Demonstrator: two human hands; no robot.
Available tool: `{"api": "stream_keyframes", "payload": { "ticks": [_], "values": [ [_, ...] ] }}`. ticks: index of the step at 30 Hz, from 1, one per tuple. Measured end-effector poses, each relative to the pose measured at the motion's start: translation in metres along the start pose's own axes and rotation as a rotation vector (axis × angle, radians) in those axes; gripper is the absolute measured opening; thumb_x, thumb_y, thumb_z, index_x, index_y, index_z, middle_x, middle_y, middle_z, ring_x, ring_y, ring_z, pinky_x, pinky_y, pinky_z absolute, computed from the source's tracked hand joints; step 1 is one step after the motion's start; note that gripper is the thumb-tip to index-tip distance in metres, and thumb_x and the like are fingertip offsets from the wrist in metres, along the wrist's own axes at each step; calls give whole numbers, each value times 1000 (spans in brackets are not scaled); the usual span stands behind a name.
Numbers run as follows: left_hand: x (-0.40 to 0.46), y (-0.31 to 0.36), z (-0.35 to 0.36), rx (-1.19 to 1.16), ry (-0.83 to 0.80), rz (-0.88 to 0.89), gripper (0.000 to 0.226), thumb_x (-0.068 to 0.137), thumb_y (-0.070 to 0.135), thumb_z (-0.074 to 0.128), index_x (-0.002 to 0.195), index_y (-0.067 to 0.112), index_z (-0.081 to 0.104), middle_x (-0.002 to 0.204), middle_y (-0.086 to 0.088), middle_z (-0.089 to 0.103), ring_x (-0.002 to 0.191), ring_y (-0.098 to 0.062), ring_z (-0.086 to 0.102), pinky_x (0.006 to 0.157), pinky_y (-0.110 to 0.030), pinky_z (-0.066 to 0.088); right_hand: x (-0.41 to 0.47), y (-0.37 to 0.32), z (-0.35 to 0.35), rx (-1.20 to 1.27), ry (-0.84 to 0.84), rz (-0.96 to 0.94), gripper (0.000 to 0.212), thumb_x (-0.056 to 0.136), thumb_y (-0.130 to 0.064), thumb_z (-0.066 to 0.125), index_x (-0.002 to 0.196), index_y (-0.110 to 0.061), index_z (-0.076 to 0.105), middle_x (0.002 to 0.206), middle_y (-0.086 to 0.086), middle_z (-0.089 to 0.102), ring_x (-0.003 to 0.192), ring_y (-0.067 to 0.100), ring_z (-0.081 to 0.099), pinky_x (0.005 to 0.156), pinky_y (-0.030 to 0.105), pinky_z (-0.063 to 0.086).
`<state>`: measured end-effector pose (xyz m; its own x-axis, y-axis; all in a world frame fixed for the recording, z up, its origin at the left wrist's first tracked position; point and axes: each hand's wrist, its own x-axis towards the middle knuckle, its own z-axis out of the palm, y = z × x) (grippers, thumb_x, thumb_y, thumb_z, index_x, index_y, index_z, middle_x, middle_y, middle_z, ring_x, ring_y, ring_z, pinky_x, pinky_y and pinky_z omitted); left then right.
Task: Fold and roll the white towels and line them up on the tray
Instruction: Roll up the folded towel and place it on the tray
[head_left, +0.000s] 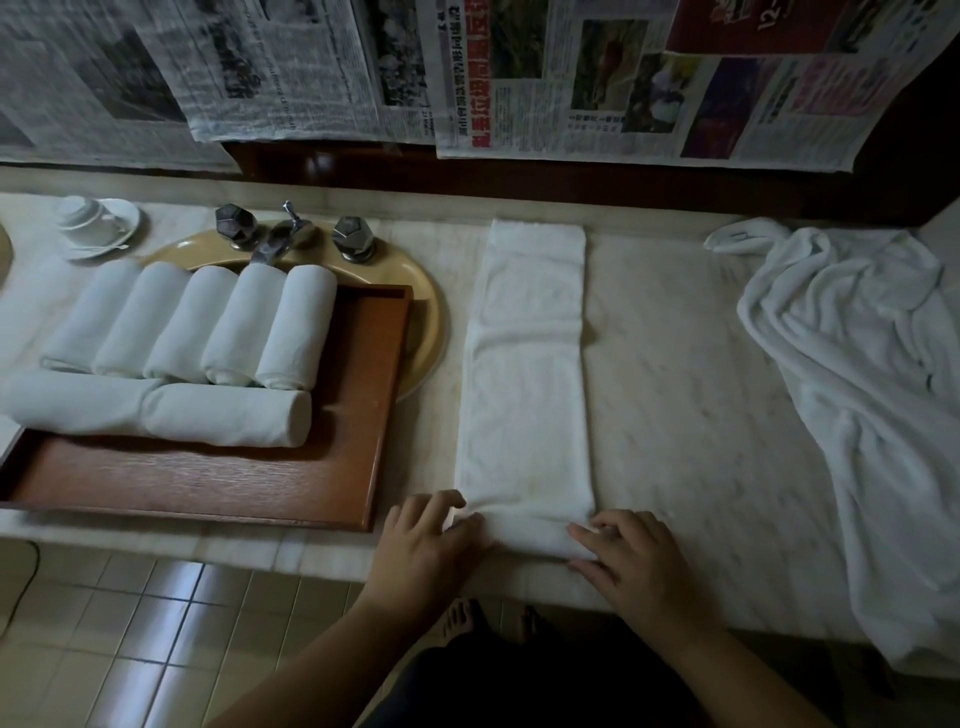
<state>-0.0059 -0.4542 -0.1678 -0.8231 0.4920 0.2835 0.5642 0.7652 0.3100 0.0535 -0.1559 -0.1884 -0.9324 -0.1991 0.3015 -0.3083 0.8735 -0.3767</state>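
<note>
Both hands sit at the near end of the folded towel (524, 374), the left hand (431, 540) on its left corner and the right hand (634, 561) on its right corner, fingers loosely curled over a first small turn of cloth and pressing it down. From that turn the towel's long axis runs straight away from the person across the marble counter (685, 395) toward the newspaper-covered wall (519, 78). Rolling should therefore go forward, both hands level. Left of the towel lies the wooden tray (291, 483), carrying seven rolled towels (228, 322); the left hand is nearer it. Right of the towel, a heap of unfolded towels (857, 364) waits.
</note>
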Motion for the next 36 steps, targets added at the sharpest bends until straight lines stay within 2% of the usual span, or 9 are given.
{"api": "stream_keyframes", "payload": {
  "ticks": [4, 6, 11, 14, 20, 22, 26, 31, 36],
  "values": [
    [-8, -9, 2, 51, -102, 91, 38, 94, 39, 74, 130, 27, 65, 123, 2, 59, 103, -26, 59, 73, -38, 46, 3, 3, -3, -49, -50, -63, 37, 95, -44, 63, 123, -22, 75, 111, -5, 62, 93, 20, 62, 74, 35, 51],
    [-11, -11, 3, 58, -136, 61, 41, 97, 36, 66, 137, 28, 63, 128, 2, 57, 103, -24, 59, 74, -37, 48, 5, 5, -3, -14, -79, -46, 39, 100, -44, 57, 128, -22, 73, 111, -6, 61, 93, 18, 60, 76, 33, 48],
    [-1, 0, 3, -156, -197, -258, 45, 106, 52, 39, 148, 42, 52, 135, 10, 56, 102, -12, 46, 86, -31, 48, 16, 1, 2, 301, -78, 271, 31, 98, -43, 59, 126, -34, 71, 101, -22, 53, 90, 6, 56, 81, 28, 49],
    [7, 5, 4, -218, -227, -419, 48, 106, 59, 31, 147, 46, 51, 130, 16, 57, 104, -10, 42, 91, -32, 46, 27, -5, 7, 535, 11, 549, 18, 94, -31, 73, 107, -42, 67, 98, -15, 67, 88, 8, 66, 80, 36, 57],
    [33, 21, -2, -487, -57, -743, 24, 102, 39, 59, 125, 46, 61, 96, 14, 60, 101, -13, 49, 80, -34, 42, 46, -9, 12, 467, 34, 694, 30, 88, -24, 78, 97, -49, 63, 98, -8, 59, 87, 17, 63, 83, 45, 56],
    [36, 25, 0, -400, -65, -711, 19, 100, 35, 63, 116, 45, 63, 103, 10, 55, 103, -16, 46, 82, -35, 42, 50, -14, 7, 316, 56, 537, 34, 87, -16, 73, 101, -47, 70, 104, -10, 54, 92, 19, 60, 86, 40, 54],
    [27, 24, 11, -70, -32, -351, 33, 83, 7, 71, 103, 34, 72, 120, -1, 57, 100, -27, 49, 74, -40, 49, 43, -25, 0, -23, -50, 56, 51, 72, -17, 57, 118, -28, 77, 103, -3, 61, 88, 25, 61, 70, 37, 52],
    [20, 19, 5, 47, -34, -41, 38, 85, 18, 60, 121, 22, 72, 124, 4, 62, 105, -25, 58, 78, -37, 48, 33, -34, 0, -118, -79, 91, 51, 83, -23, 57, 133, -21, 69, 120, 3, 64, 104, 27, 63, 79, 41, 56],
    [19, 2, 10, -26, -54, -116, 37, 98, 31, 64, 134, 30, 66, 130, 6, 65, 104, -23, 57, 77, -38, 51, 45, -16, 4, 132, -57, 248, 36, 88, -22, 75, 124, -25, 73, 114, -7, 69, 102, 18, 64, 89, 31, 54]
  ]
}}
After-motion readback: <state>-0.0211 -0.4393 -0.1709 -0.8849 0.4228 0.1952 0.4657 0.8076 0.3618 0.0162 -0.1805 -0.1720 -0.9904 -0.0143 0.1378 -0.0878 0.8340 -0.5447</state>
